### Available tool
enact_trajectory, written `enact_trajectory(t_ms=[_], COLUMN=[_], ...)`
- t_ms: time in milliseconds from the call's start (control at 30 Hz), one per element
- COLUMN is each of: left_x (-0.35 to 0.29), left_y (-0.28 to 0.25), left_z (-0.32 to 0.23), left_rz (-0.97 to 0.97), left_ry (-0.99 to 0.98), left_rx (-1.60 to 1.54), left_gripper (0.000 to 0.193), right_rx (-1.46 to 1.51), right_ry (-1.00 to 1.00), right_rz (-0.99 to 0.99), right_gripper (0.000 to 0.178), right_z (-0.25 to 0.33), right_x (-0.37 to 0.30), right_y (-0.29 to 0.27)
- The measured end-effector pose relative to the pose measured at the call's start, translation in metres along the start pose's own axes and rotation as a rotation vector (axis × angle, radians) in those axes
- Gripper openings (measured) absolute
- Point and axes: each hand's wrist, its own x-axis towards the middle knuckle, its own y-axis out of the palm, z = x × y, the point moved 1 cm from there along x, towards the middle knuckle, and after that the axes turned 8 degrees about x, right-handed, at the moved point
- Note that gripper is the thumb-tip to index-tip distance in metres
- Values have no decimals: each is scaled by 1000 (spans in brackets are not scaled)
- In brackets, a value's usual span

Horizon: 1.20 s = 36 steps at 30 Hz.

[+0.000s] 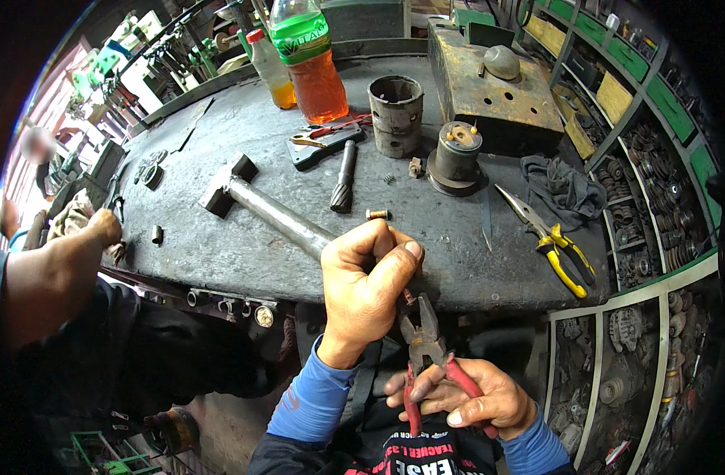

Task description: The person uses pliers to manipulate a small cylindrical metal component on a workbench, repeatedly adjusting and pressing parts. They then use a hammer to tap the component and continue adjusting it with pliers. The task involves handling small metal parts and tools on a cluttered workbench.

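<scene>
My left hand (366,289) is closed in a fist just in front of the bench edge. A small coppery tip (408,296) pokes out below its thumb; the rest of that piece is hidden in the fingers. Worn pliers (426,344) with red handles are in my right hand (485,396), jaws pointing up and parted close to the coppery tip. Whether they touch it I cannot tell. Behind my left fist lies a hammer (275,212), its handle end hidden by the fist. A short brass-coloured fitting (377,214) rests just beyond my knuckles.
On the dark workbench (260,269) are yellow-handled long-nose pliers (548,241), a rag (564,188), a fluted cutter (344,178), a rusty cylinder (396,117) and a bottle of reddish liquid (309,71). Parts shelves (639,150) line the right. Another person's arm (54,273) reaches in at left.
</scene>
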Motion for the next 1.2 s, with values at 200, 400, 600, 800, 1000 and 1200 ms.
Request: enact_trajectory(t_ms=[200, 400, 600, 800, 1000, 1200], left_x=[-1, -4, 0, 0, 0, 0], left_y=[7, 11, 12, 6, 4, 2], left_z=[-5, -1, 3, -9, -2, 2], left_rz=[-14, -60, -92, -50, -32, -27], left_ry=[-29, -7, -42, -105, -52, -71], left_rx=[77, 402, 352, 147, 66, 18], left_gripper=[36, 36, 37, 36, 35, 35], right_rx=[-22, -1938, -2156, -669, -57, 5], right_ry=[-99, -492, -525, -148, 12, 20], right_rz=[-98, -749, -896, -348, -72, -21], right_gripper=[36, 33, 31, 54, 62, 46], right_z=[-15, -10, -9, -3, 3, 2], right_x=[-1, 5, 1, -20, -9, -3], right_y=[-4, 13, 16, 5, -5, -3])
